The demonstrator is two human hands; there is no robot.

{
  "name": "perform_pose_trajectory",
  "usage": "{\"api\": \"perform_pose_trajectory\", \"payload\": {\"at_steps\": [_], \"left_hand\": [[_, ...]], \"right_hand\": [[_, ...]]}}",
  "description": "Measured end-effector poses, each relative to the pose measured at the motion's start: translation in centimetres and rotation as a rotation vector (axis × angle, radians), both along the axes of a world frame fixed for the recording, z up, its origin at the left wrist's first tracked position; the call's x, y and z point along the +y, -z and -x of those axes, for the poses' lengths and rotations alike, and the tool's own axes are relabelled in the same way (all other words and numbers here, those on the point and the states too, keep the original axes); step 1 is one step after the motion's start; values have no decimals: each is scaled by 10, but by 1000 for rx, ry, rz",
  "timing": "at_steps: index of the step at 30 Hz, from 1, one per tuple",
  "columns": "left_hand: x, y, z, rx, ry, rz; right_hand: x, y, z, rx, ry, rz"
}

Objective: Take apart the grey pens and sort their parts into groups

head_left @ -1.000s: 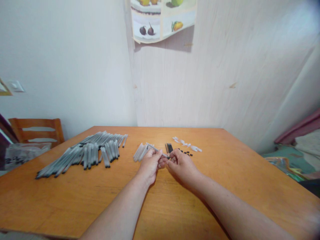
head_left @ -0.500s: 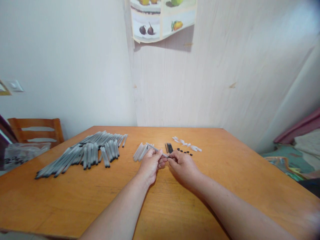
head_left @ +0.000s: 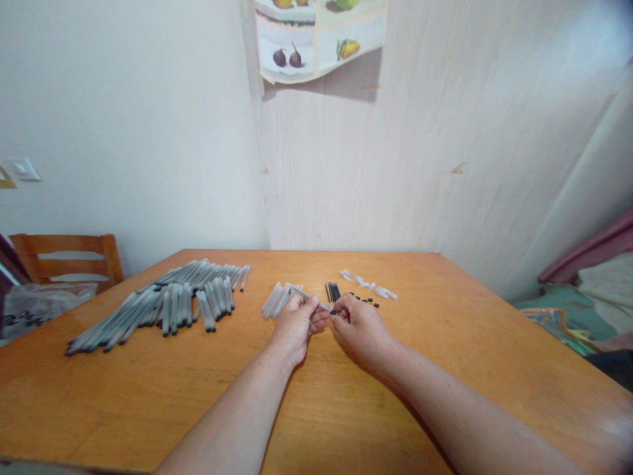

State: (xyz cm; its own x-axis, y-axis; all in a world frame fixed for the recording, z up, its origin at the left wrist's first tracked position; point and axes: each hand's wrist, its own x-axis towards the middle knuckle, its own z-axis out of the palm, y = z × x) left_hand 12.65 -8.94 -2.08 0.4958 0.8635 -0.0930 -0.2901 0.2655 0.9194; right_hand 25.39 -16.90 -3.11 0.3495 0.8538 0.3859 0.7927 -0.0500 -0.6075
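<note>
My left hand (head_left: 295,324) is closed round a clear pen barrel (head_left: 307,299) that slants up to the left. My right hand (head_left: 360,324) pinches a small black piece at the barrel's right end (head_left: 332,311). Both hands meet over the middle of the wooden table (head_left: 346,409). Just behind the left hand lie a few empty clear barrels (head_left: 275,300). Behind the right hand lie a small bunch of black refills (head_left: 333,291), several tiny black end plugs (head_left: 366,301) and several clear caps (head_left: 368,285).
A large heap of grey pens with black ends (head_left: 168,302) covers the table's left side. A wooden chair (head_left: 64,254) and a plastic bag (head_left: 39,305) stand at the far left. A fruit poster (head_left: 319,36) hangs on the wall. Bedding (head_left: 588,290) lies at the right.
Hands stay together on the pen barrel. The right hand's fingertips have shifted slightly at the barrel's end. The view has drifted a little.
</note>
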Motion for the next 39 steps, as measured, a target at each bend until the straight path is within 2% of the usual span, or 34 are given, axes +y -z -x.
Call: {"api": "perform_pose_trajectory", "payload": {"at_steps": [8,14,17,21,25,28,33,39], "left_hand": [[2,0,0,-13,-6,32],[5,0,1,-33,-26,52],[7,0,1,-46,-31,53],[9,0,2,-54,-39,54],[10,-1,3,-46,-41,58],[10,0,4,-46,-45,61],[11,0,4,-45,-41,59],[11,0,4,-43,-35,56]], "right_hand": [[-1,1,-4,0,-24,13],[-5,-10,-7,14,-35,50],[-5,-15,-18,-1,-36,47],[-6,-20,-50,-37,83,25],[-9,-22,-85,-71,230,118],[-12,-20,-100,-96,250,230],[-15,-12,-107,-122,223,374],[-13,-5,-109,-142,227,400]]}}
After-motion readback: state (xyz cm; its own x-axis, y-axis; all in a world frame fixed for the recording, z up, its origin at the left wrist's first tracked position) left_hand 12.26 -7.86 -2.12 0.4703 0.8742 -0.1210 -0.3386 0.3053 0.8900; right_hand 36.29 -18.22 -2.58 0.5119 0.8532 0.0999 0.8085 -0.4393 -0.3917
